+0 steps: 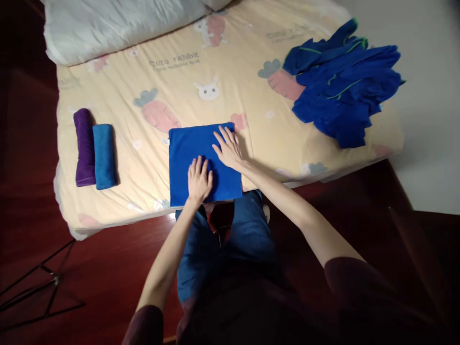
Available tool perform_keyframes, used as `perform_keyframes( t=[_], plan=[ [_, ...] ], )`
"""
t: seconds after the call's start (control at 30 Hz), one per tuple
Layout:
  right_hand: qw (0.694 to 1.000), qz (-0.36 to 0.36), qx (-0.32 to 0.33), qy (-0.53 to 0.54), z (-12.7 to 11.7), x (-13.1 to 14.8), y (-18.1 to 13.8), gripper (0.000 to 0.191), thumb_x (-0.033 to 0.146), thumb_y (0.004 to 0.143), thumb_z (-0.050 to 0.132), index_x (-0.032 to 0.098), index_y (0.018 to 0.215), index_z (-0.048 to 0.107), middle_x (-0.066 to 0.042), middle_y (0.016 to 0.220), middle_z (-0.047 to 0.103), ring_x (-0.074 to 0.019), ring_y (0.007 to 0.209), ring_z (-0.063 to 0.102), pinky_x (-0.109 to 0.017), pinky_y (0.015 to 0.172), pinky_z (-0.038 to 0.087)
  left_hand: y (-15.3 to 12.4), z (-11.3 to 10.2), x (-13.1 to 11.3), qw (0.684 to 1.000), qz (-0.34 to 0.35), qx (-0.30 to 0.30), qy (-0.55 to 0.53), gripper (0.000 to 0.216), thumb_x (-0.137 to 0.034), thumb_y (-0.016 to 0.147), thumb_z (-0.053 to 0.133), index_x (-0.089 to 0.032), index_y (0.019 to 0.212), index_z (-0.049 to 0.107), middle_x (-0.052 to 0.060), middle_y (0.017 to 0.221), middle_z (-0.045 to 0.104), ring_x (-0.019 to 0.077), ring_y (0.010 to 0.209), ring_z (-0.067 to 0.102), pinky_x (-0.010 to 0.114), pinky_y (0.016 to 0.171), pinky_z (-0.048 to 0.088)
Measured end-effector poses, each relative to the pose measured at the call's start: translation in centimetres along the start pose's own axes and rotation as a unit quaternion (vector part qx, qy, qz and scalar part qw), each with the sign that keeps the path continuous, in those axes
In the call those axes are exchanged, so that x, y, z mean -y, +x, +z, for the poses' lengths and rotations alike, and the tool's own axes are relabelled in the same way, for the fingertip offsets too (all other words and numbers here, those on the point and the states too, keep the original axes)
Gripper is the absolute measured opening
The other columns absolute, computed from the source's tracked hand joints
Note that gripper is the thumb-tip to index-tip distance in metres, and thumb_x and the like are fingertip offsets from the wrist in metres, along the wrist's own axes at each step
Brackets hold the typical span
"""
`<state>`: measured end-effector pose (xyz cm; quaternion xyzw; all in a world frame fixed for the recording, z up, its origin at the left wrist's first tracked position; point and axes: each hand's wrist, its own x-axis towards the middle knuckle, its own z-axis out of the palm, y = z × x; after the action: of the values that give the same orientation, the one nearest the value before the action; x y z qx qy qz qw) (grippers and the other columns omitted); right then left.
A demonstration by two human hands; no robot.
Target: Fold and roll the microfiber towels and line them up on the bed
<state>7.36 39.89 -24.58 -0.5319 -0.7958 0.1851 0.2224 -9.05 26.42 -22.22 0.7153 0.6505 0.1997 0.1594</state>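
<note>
A blue cloth (187, 143) lies flat as a near-square at the front edge of the bed, a small white tag on its left side. My left hand (200, 181) rests on its lower middle, fingers extended. Over the upper right part, my right hand (228, 147) lies with spread fingers. Neither hand grips anything. To the left are a purple rolled towel (85, 148) and, touching it, a shorter teal-blue rolled towel (104, 155). A loose heap of blue cloths (341, 91) with green edging sits at the right.
The bed (143, 148) has a pale yellow sheet printed with rabbits and carrots. White bedding (115, 24) lies along its far left side. A thin black metal stand (53, 278) is on the dark red floor at lower left. A pale wall (427, 120) borders the right.
</note>
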Motion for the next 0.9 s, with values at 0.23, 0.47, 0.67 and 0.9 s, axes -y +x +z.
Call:
perform_keyframes(
  t=[0.23,0.47,0.67,0.9],
  plan=[
    [1.0,0.025,0.016,0.004,1.6,-1.3,-0.9,0.065,0.05,0.104,0.041,0.017,0.16,0.035,-0.013,0.171,0.02,-0.0395,0.159,0.003,-0.074,0.123,0.003,8.5,-2.3,9.2,0.999,0.001,0.03,0.026,0.079,-0.064,0.098,0.037,-0.011,0.157,0.038,0.013,0.17,0.022,0.0322,0.16,0.007,0.055,0.13,0.004],
    [0.995,0.012,0.077,-0.063,0.6,-2.0,-0.1,0.072,0.054,0.104,0.038,0.018,0.164,0.025,-0.007,0.173,0.01,-0.0383,0.159,-0.005,-0.07,0.126,-0.001,12.6,-2.1,12.4,0.999,-0.031,0.023,-0.001,0.085,-0.067,0.098,0.033,-0.01,0.161,0.028,0.012,0.172,0.016,0.0301,0.16,0.003,0.059,0.129,0.001],
    [0.986,0.028,0.132,-0.094,-0.5,-1.6,1.1,0.078,0.06,0.101,0.041,0.018,0.165,0.022,-0.006,0.174,0.007,-0.0373,0.159,-0.003,-0.066,0.128,0.001,12.4,-2.4,11.5,0.998,-0.054,-0.023,-0.033,0.078,-0.063,0.096,0.041,-0.019,0.159,0.033,0.01,0.17,0.024,0.0305,0.16,0.009,0.06,0.131,0.003],
    [0.987,0.146,-0.01,-0.068,0.1,-1.4,-0.7,0.069,0.048,0.104,0.037,0.013,0.162,0.027,-0.018,0.167,0.03,-0.0375,0.156,0.022,-0.066,0.125,0.021,3.4,-5.1,11.8,0.997,-0.047,-0.064,-0.021,0.067,-0.049,0.095,0.049,-0.015,0.153,0.039,0.02,0.163,0.033,0.0365,0.157,0.019,0.063,0.126,0.019]
  ],
)
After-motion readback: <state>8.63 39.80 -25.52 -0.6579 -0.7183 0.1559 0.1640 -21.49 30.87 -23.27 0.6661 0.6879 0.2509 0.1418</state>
